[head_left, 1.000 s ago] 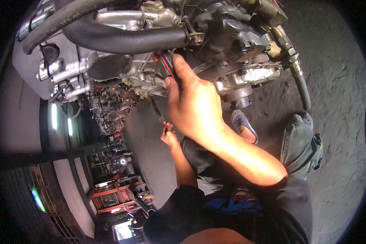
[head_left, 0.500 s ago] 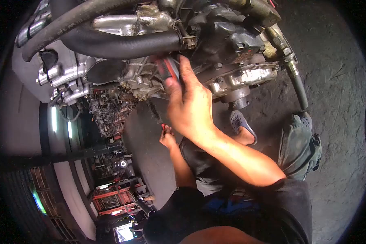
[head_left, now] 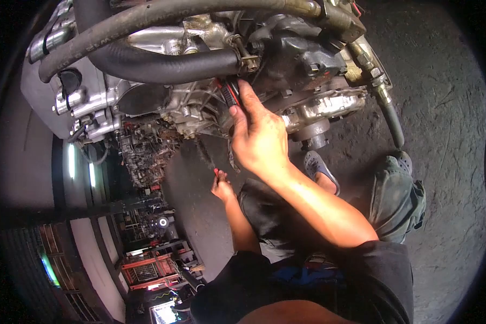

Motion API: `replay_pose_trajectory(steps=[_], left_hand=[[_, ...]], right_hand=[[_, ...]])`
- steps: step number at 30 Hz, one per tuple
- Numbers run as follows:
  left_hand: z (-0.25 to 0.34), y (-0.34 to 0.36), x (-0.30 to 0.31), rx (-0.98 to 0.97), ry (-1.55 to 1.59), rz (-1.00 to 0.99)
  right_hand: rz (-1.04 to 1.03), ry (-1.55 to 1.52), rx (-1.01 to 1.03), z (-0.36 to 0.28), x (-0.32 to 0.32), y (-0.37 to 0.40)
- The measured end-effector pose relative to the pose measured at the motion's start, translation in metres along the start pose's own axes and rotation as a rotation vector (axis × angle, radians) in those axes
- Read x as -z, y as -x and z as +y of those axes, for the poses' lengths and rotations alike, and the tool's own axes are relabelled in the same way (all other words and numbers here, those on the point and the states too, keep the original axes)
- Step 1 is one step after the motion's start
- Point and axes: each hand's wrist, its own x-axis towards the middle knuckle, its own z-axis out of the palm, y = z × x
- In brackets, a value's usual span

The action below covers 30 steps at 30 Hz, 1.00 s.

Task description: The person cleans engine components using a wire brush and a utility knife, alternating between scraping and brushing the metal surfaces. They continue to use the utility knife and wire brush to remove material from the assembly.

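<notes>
Where the black hose meets the engine, the right hand grips a tool.
Tool sits at 12 o'clock from that hand, angled under the hose, apparently to reach the clamp. At 7 o'clock, the left hand is closed on a small red item.

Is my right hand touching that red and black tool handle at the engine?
Touching. The head view shows the right hand with thumb and fingers closed around the red and black tool handle, with no gap, against the engine.
</notes>
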Motion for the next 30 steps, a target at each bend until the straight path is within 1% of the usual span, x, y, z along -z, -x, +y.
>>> replay_pose_trajectory(steps=[2, 3, 6, 8, 10, 11, 12, 13, 14, 15, 16, 17, 18, 20, 21, 22, 23, 24, 26, 28, 30], left_hand=[[0.006, 0.006, -0.002, 0.014, -0.004, 0.013], [0.009, 0.008, -0.004, 0.020, 0.003, 0.017], [0.014, 0.013, -0.004, 0.041, 0.027, 0.022], [0.015, 0.014, 0.002, 0.057, 0.042, 0.012], [0.008, 0.011, 0.012, -0.018, 0.058, 0.023], [0.003, 0.011, 0.016, -0.051, 0.075, 0.026], [0.001, 0.014, 0.023, -0.100, 0.061, -0.014], [0.006, 0.025, 0.023, -0.137, 0.125, -0.004], [0.010, 0.037, 0.022, -0.167, 0.196, 0.010], [0.015, 0.049, 0.025, -0.185, 0.208, -0.047], [0.022, 0.059, 0.030, -0.211, 0.151, -0.147], [0.029, 0.064, 0.027, -0.316, 0.117, -0.204], [0.038, 0.069, 0.020, -0.415, 0.085, -0.255], [0.091, 0.089, 0.011, -0.636, -0.071, -0.401], [0.115, 0.097, 0.003, -0.620, 0.019, -0.491], [0.133, 0.104, -0.007, -0.605, 0.105, -0.583], [0.141, 0.108, -0.017, -0.572, 0.132, -0.632], [0.150, 0.110, -0.026, -0.548, 0.157, -0.686], [0.172, 0.119, -0.039, -0.605, 0.197, -0.730], [0.178, 0.120, -0.056, -0.657, 0.209, -0.751], [0.193, 0.119, -0.070, -0.716, 0.069, -0.734]], right_hand=[[0.014, -0.008, 0.011, 0.005, 0.000, 0.001], [-0.016, -0.006, -0.021, 0.004, 0.000, 0.003], [0.024, -0.055, 0.047, 0.008, -0.006, 0.006], [0.049, -0.033, 0.097, 0.012, -0.009, 0.008], [0.078, -0.002, 0.171, 0.017, -0.008, 0.007], [0.044, 0.001, 0.133, 0.017, -0.005, 0.010], [0.010, 0.009, 0.098, 0.016, -0.001, 0.011], [0.055, 0.062, 0.209, 0.020, 0.000, 0.010], [0.015, 0.095, 0.160, 0.021, 0.005, 0.014], [0.022, 0.130, 0.183, 0.022, 0.011, 0.016], [0.025, 0.166, 0.208, 0.024, 0.016, 0.017], [0.009, 0.135, 0.179, 0.027, 0.021, 0.019], [0.022, 0.208, 0.199, 0.033, 0.027, 0.020], [-0.015, 0.162, 0.108, 0.041, 0.039, 0.022], [0.022, 0.312, 0.286, 0.061, 0.047, 0.019], [-0.012, 0.276, 0.206, 0.056, 0.052, 0.024], [-0.042, 0.243, 0.124, 0.051, 0.058, 0.028], [-0.036, 0.338, 0.324, 0.064, 0.070, 0.025], [-0.092, 0.437, 0.045, 0.042, 0.085, 0.044], [-0.142, 0.568, -0.022, 0.043, 0.105, 0.055], [-0.124, 0.594, 0.028, 0.071, 0.123, 0.062]])
